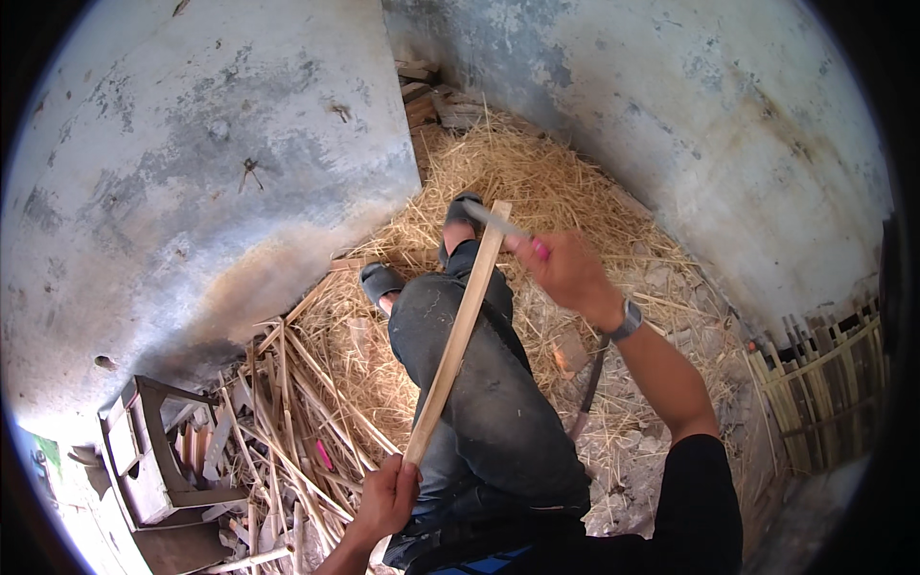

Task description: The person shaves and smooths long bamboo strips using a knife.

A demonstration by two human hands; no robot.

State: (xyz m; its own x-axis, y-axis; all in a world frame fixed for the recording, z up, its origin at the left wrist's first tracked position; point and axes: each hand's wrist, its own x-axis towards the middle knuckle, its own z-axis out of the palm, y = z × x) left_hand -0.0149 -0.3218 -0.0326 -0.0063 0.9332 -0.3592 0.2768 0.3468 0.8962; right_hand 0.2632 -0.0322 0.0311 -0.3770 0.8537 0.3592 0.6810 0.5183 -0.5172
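A long, flat strip of pale wood or bamboo [458, 347] lies slantwise across my legs. Its near end is in my left hand [386, 496], fingers closed around it. My right hand [567, 275], with a watch on the wrist, grips a knife [498, 222] by its pink handle. The knife's blade is blurred and reaches left across the far end of the strip, near my shoes; whether it touches the wood I cannot tell.
Loose straw [517, 163] and wood shavings cover the floor. Bamboo sticks [292, 412] are heaped at the left, beside a broken wooden frame [153, 460]. Plastered walls [220, 144] stand left and right. A slatted bamboo panel [824, 393] leans at the right.
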